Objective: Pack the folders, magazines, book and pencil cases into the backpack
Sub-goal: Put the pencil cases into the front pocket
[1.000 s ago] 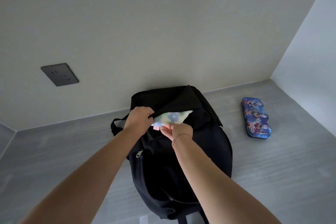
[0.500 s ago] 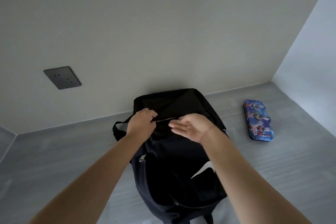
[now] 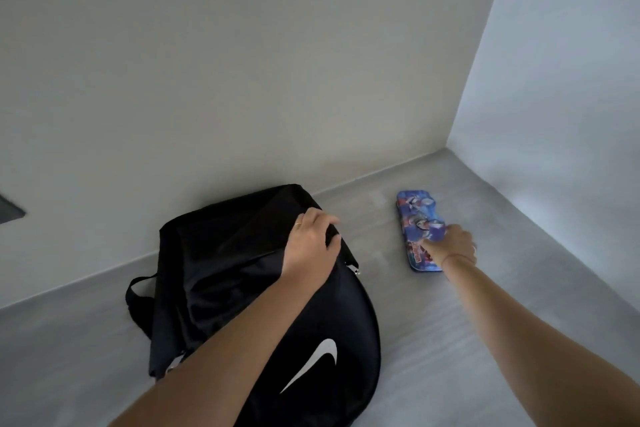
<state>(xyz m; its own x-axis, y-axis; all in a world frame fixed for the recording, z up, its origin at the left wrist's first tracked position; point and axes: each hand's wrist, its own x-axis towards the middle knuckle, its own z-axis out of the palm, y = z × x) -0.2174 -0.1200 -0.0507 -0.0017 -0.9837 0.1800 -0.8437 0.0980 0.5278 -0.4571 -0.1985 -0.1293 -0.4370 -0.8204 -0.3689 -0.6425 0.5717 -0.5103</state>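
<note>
Black backpack (image 3: pixel 221 288) lies flat on the grey desk (image 3: pixel 467 340), centre-low in view, top end pointing to 12 o'clock twd the wall. White swoosh logo (image 3: pixel 318 360) on its front, near the 5 o'clock end. Shoulder strap (image 3: pixel 138 291) loops out at the bag's 9 o'clock side. Silver zip pull (image 3: pixel 354 269) hangs at the 3 o'clock edge, just below the L hand.

L hand (image 3: pixel 311 246) sits on the bag's top-right corner, approx 1 o'clock of the bag, fingers & thumb curled round the fabric edge, gripping it. Thin ring (image 3: pixel 298 225) on one finger.

Blue cartoon-print pencil case (image 3: pixel 414 218) lies on the desk at 3 o'clock of the bag's top, apart from it, long axis running roughly 12 to 6. R hand (image 3: pixel 453 246) is on its near end: thumb across the lid, fingers curled at the right edge, gripping the case. The case rests flat on the desk. Thin red bracelet (image 3: pixel 457 256) at the R wrist.

Dark socket plate (image 3: pixel 10 210) on the wall at far 9 o'clock, cut by the frame edge.
</note>
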